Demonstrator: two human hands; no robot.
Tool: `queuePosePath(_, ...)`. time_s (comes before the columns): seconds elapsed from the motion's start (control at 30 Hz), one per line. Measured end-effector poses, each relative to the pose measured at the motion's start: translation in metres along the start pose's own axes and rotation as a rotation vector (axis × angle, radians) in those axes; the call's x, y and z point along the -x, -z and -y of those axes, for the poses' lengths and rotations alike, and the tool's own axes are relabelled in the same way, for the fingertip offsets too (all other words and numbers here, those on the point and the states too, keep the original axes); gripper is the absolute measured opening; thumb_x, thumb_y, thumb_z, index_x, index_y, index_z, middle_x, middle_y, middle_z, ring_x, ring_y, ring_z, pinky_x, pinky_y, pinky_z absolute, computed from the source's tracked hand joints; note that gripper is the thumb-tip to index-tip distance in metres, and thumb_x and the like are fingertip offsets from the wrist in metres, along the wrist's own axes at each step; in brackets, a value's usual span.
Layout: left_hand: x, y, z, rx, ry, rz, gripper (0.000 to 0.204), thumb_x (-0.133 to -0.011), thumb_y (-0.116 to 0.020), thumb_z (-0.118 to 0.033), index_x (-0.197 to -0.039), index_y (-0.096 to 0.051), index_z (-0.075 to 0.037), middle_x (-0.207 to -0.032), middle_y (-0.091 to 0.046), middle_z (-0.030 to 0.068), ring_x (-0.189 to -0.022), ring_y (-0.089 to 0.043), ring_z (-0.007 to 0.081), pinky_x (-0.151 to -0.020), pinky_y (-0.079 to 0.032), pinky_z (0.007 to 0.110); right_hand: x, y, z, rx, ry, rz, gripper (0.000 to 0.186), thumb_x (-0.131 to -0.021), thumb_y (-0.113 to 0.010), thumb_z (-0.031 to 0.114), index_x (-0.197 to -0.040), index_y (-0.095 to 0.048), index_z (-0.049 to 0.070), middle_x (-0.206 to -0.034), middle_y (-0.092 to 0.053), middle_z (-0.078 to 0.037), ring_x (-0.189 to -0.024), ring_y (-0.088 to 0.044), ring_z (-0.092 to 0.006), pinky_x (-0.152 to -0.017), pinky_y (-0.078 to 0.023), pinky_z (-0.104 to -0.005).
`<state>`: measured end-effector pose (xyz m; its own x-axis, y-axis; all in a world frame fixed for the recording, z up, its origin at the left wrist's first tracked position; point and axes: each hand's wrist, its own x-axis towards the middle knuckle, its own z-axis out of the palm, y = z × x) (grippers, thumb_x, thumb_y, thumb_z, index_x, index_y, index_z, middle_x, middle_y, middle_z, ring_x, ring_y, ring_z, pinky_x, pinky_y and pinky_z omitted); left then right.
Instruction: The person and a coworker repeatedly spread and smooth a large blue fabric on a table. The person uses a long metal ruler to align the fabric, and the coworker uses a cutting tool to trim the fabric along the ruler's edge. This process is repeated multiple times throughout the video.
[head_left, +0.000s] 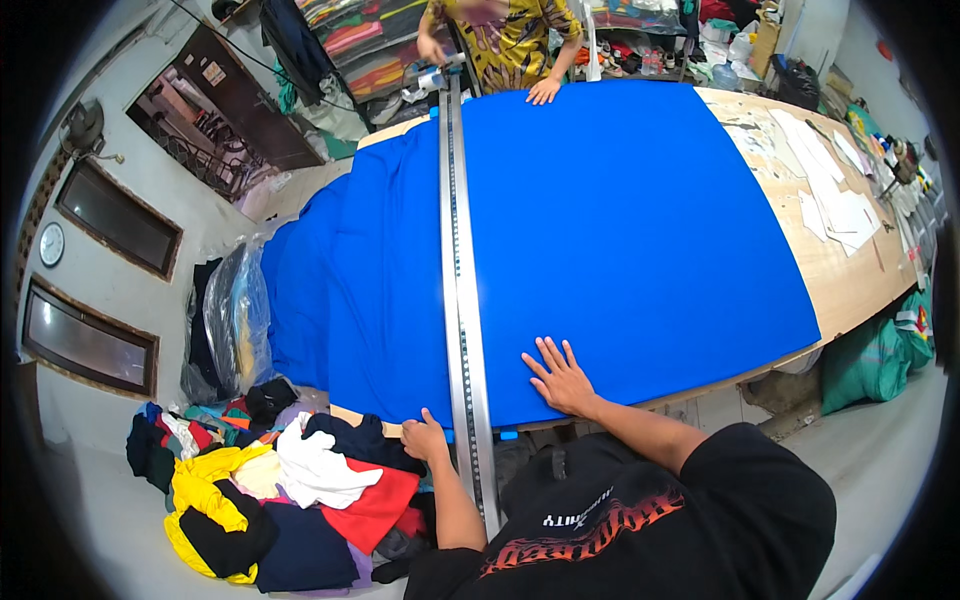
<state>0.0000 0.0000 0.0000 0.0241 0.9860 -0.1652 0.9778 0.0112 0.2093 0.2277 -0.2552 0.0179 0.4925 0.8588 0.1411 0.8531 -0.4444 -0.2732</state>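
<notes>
fabric: blue cloth [620,240] spread flat over the long wooden table [850,280], covers most of it; excess bunches and drops off the table edge at 9 o'clock.
rail: long metal cutting rail [458,260] runs across the cloth from the near edge at 6 o'clock to the far edge at 12 o'clock, cutter head [432,80] at the far end.
L hand: left hand [425,437] at the near end of the rail, just left of it, fingers curled shut round the cloth edge or rail foot; can't tell which.
R hand: right hand [560,378] palm down on the cloth just right of the rail, fingers spread wide and flat, gripping nothing, only pressing.
step tips, my read: keep R palm flat close to the rail so the cloth stays taut w/o ripples; L should hold the near end firm so the rail stays square to the edge; keep fingers off the rail track.
2nd person: stands at 12 o'clock, 1 hand on the far cloth edge [545,92], other near the cutter head.
around: paper patterns [835,205] on bare table at 2 o'clock; scrap cloth pile [280,490] on floor at 8 o'clock; plastic-wrapped bundle [235,315] at 9; green sack [870,360] under the table at 4.
in the way: the bunched excess at 9 o'clock could drag on the flat layer; nothing lies on the rail path itself as far as I can see.
</notes>
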Motion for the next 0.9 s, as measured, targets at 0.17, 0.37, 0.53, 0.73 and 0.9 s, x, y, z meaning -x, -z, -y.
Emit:
queuePosePath(0.17,-0.057,-0.018,0.014,0.923,0.161,0.147,0.052,-0.099,-0.062,-0.039,-0.114,-0.069,0.01,-0.112,-0.073,0.0175,-0.098,-0.067,0.0311,-0.094,-0.05,0.044,0.005,0.002,0.016,-0.149,0.095,-0.059,0.053,-0.108,-0.051,0.032,-0.158,-0.044,0.015,-0.168,-0.029,-0.021,-0.159,-0.02,-0.0392,-0.127,-0.014,-0.0601)
queuePosePath(0.37,0.044,0.07,-0.137,1.416,-0.192,0.14,0.049,-0.109,-0.056,-0.038,-0.13,-0.061,0.006,-0.122,-0.068,0.0107,-0.105,-0.063,0.0208,-0.099,-0.047,0.037,-0.006,0.036,-0.029,-0.897,-0.201,0.428,0.048,-0.106,-0.059,0.038,-0.142,-0.058,0.005,-0.137,-0.061,-0.019,-0.131,-0.055,-0.0348,-0.112,-0.045,-0.0481)
queuePosePath(0.53,0.165,0.107,-0.197,1.524,-0.363,0.445,0.039,-0.112,-0.051,-0.041,-0.113,-0.063,-0.004,-0.106,-0.068,0.0042,-0.092,-0.063,0.012,-0.084,-0.053,0.032,-0.03,0.14,-0.014,-2.029,-0.554,0.659,0.057,-0.104,-0.06,0.055,-0.122,-0.062,0.001,-0.115,-0.064,-0.009,-0.11,-0.062,-0.0236,-0.107,-0.049,-0.0448)
queuePosePath(0.73,0.274,0.083,-0.214,1.084,-0.691,0.537,0.053,-0.112,-0.048,-0.045,-0.072,-0.047,-0.011,-0.067,-0.043,-0.0061,-0.065,-0.04,0.0065,-0.056,-0.03,0.03,-0.005,0.194,-0.056,-1.708,-0.508,0.447,0.043,-0.105,-0.061,0.051,-0.096,-0.063,0.009,-0.085,-0.057,0.001,-0.079,-0.053,-0.0109,-0.072,-0.051,-0.0341)
queuePosePath(0.9,0.337,0.043,-0.237,0.88,-0.612,1.307,0.053,-0.109,-0.054,-0.048,-0.095,-0.072,-0.001,-0.088,-0.07,0.0074,-0.077,-0.061,0.0143,-0.069,-0.049,0.032,0.077,0.238,-0.142,-1.027,-0.479,-0.061,0.05,-0.106,-0.06,0.046,-0.109,-0.064,-0.004,-0.086,-0.062,-0.009,-0.081,-0.056,-0.0169,-0.071,-0.049,-0.038)
